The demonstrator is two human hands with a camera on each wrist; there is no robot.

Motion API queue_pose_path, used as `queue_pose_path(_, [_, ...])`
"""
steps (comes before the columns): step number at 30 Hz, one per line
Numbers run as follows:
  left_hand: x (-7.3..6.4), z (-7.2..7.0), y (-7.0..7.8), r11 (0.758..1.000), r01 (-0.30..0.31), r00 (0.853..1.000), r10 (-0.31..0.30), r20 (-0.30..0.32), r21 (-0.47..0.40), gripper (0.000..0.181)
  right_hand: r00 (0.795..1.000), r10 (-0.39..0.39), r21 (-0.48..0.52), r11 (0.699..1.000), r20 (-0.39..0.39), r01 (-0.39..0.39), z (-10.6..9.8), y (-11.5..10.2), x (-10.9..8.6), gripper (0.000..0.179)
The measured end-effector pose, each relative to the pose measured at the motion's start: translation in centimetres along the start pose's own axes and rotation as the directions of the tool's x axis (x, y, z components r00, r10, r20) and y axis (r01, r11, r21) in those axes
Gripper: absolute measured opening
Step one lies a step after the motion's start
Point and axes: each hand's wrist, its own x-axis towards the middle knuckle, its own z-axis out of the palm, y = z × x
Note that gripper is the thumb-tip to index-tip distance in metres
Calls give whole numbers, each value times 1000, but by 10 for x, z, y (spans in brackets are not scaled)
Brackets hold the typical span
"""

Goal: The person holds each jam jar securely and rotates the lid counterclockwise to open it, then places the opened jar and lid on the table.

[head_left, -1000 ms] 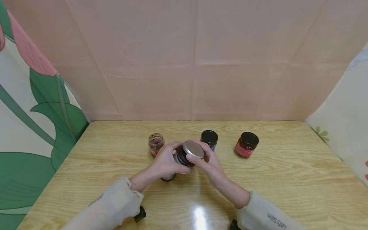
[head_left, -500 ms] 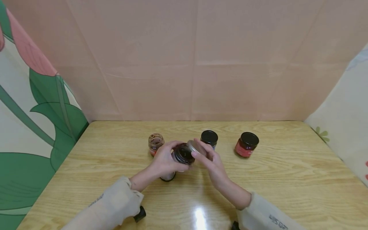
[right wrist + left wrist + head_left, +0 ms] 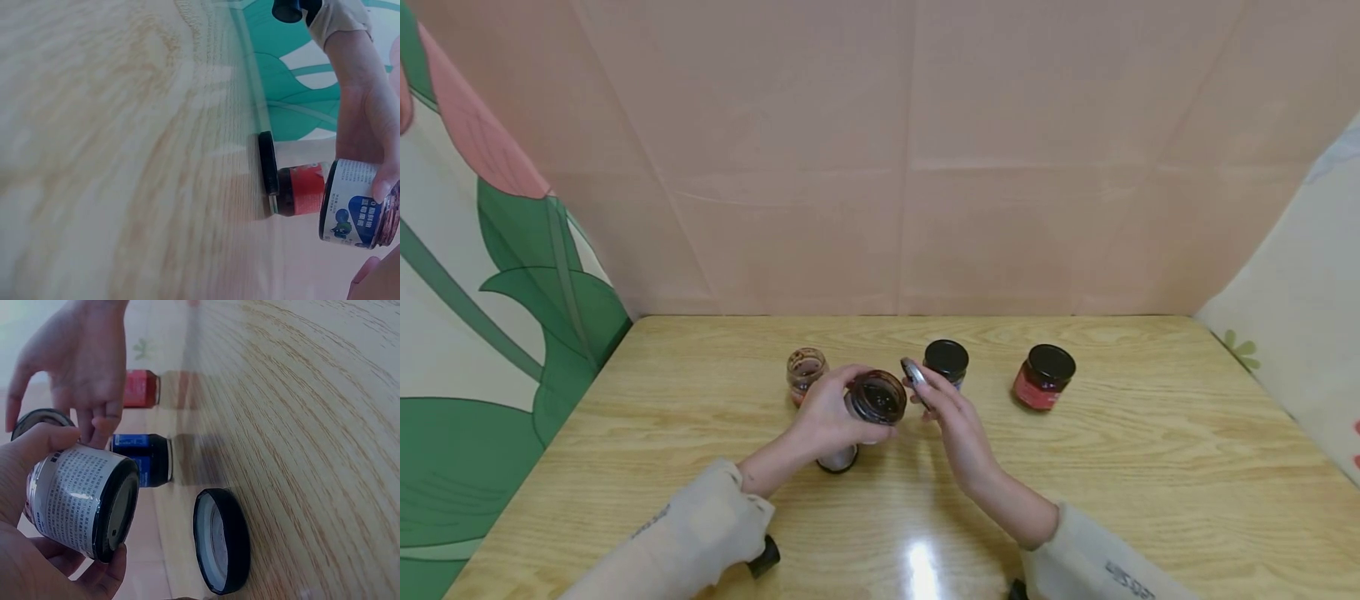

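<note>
At the far left stands a lidless jar [image 3: 806, 375] with a red label, partly behind the left hand. Nearer, a loose black-rimmed lid [image 3: 837, 460] lies on the table [image 3: 715, 417], inside facing up. The left hand [image 3: 837, 410] grips the dark jar [image 3: 880, 400], fingers curled round its pale label, lifted off the table with its mouth tilted toward the right. Just right of that mouth, the right hand [image 3: 958, 425] pinches the metal lid [image 3: 914, 382], turned on edge. A second ago this lid covered the mouth; now the two are apart, so the unscrewing looks finished, though the lid is not yet set down. How full the jar is, I can't fairly tell. Farther right stand a blue-labelled jar [image 3: 946, 358] and, rightmost, a red-labelled jar [image 3: 1045, 377], both still capped.
</note>
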Motion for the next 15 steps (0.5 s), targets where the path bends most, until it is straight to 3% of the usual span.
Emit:
queue_pose_path(7, [1, 2, -2, 1000, 10, 999, -10, -33, -23, 71, 998, -33, 120, 992, 46, 27, -7, 10, 2, 42])
queue_pose_path(15, [0, 7, -3, 999, 33, 997, -31, -73, 22, 74, 994, -40, 234, 972, 103, 15, -15, 17, 1, 35])
